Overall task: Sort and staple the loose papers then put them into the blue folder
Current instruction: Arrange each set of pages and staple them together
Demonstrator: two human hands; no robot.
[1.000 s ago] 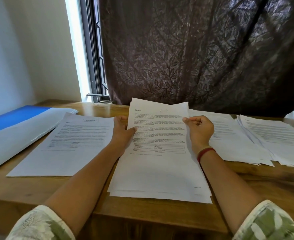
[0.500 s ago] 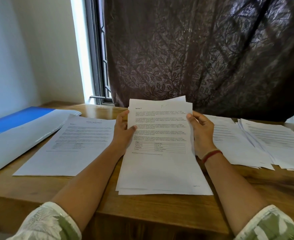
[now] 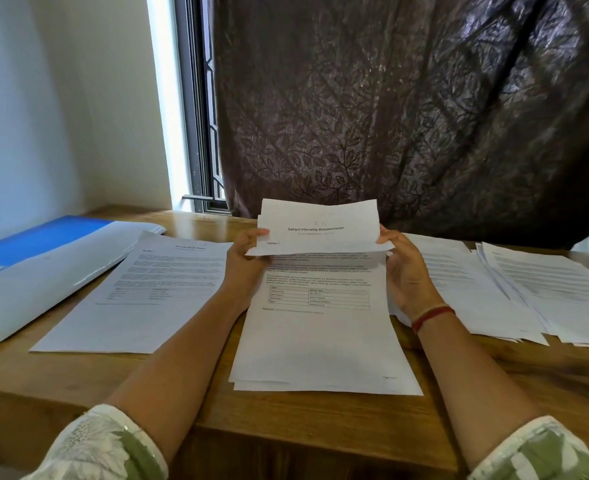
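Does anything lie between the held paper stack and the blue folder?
Only a flat white printed sheet on the wooden table, lying between the white paper stack gripped by the left hand and right hand and the blue plastic folder. Nothing upright.

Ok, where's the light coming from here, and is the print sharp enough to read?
Head view: daylight comes through the window left of the dark curtain and glares on the table; the lifted sheet shows a readable bold title, smaller print on the pile is soft.
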